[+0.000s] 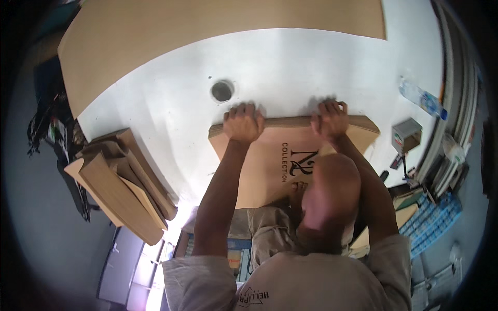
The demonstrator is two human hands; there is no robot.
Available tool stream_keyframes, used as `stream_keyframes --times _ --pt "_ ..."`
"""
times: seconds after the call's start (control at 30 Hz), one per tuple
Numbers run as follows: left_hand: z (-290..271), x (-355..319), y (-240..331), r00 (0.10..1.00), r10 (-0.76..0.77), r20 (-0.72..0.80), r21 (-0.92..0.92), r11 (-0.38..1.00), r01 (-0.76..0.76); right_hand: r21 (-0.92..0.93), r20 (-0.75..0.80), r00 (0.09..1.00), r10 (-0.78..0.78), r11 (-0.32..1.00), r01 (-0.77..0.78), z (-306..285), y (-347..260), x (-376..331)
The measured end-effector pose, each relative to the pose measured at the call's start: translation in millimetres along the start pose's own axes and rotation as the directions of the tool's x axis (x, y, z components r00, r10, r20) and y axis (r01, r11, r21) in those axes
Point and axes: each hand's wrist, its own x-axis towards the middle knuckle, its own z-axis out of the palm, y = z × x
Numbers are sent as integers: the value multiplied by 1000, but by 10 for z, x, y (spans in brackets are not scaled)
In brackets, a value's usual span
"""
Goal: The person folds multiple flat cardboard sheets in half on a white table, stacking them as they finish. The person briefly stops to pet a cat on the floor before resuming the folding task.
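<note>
A thick stack of flat brown paper pieces [262, 166] with black print lies on the white table in front of me. My left hand [243, 123] is curled over its far edge on the left, fingertips bent down beyond it. Farther right on the same edge, my right hand [330, 122] grips in a similar way. The stack's far layers look evenly lined up between the hands. A bent bare leg [332, 181] covers part of the stack's near right side, and toes show beside the print.
A large brown sheet [223, 20] spans the far side of the white table [155, 103], which has a round hole [222, 91]. Folded brown paper [122, 181] lies at left. On the right are a plastic bottle [423, 98] and a small box-shaped metal object [406, 136].
</note>
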Motion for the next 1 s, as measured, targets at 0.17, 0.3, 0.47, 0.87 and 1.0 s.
stream_keyframes --times 0.17,0.3,0.47,0.87,1.0 --pt "-143 -100 -176 993 45 109 -89 995 -35 18 70 996 56 998 -58 -11 90 134" --pt "-153 -134 -822 994 109 -21 -76 991 -110 14 -35 999 37 999 -37 20 50 166" --pt "73 -118 -886 938 199 -284 -142 959 -247 74 139 987 84 993 -95 -79 16 179" --pt "-163 63 -768 991 119 60 85 989 -123 28 -125 988 93 996 -91 135 -463 632" --pt "9 -88 -123 992 112 -59 133 986 -103 37 -126 984 128 991 -125 140 -536 547"
